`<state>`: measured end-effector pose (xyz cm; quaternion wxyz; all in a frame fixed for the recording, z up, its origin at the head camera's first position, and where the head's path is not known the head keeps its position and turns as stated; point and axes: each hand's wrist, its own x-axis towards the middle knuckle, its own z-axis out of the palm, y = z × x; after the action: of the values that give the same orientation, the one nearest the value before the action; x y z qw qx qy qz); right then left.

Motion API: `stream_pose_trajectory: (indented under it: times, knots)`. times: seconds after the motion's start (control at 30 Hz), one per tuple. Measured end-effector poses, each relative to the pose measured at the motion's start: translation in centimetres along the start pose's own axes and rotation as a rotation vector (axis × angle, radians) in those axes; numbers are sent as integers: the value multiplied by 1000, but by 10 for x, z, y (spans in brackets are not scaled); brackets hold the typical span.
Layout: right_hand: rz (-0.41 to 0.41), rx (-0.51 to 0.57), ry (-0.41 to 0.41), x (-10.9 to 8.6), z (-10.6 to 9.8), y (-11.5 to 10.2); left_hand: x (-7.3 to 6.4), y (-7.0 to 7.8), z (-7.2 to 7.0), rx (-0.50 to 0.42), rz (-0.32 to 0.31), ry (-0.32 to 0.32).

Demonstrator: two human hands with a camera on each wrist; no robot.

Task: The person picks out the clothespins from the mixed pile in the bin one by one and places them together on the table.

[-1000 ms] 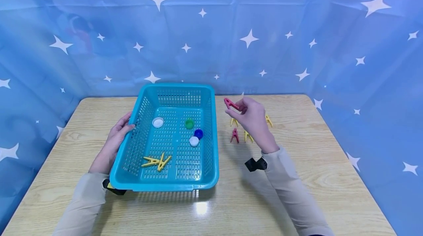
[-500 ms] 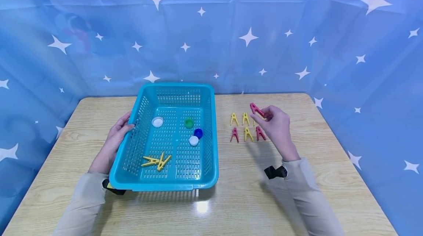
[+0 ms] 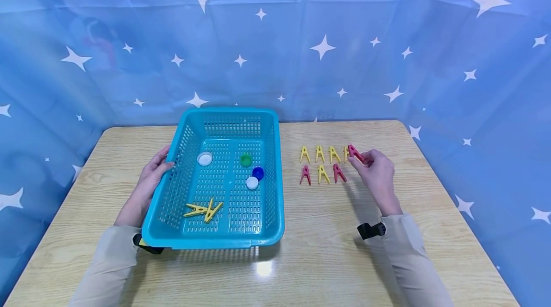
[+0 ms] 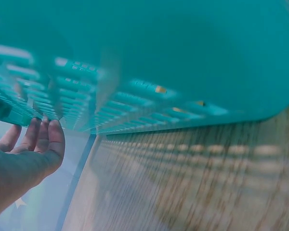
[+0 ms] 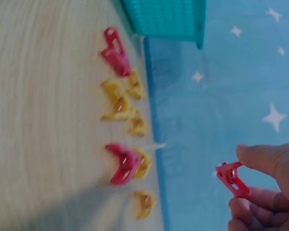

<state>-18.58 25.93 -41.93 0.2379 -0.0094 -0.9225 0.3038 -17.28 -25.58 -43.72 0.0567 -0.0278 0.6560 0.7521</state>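
A red clothespin (image 3: 355, 153) is pinched between the thumb and fingers of my right hand (image 3: 378, 173), above the right part of the wooden table. In the right wrist view the held clothespin (image 5: 232, 179) sits at the fingertips. My left hand (image 3: 148, 180) grips the left rim of a blue plastic basket (image 3: 281, 192), thumb at the rim. Its fingertips rest against the perforated side wall (image 4: 77, 91) in the left wrist view. Several yellow clothespins (image 3: 319, 154) lie in a back row; in front lie a red clothespin (image 3: 305, 175), a yellow one (image 3: 324, 174) and another red one (image 3: 339, 173).
Inside the basket are two crossed yellow clothespins (image 3: 209, 211), a green cap (image 3: 246, 160), a dark blue cap (image 3: 258, 173) and two white caps (image 3: 252, 182). A blue curtain (image 3: 275, 44) with white stars stands behind the table (image 3: 318, 268).
My right hand has carried the red clothespin rightward past the rows, uncovering the clothespins on the table. My left hand and the basket have stayed in place.
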Motion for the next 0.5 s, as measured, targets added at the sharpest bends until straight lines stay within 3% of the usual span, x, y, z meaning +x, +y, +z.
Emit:
stream_pose_trajectory:
  times: [0.5]
  knots:
    - [141, -64, -105, -11, 5, 34, 0, 0, 0, 10, 9, 2]
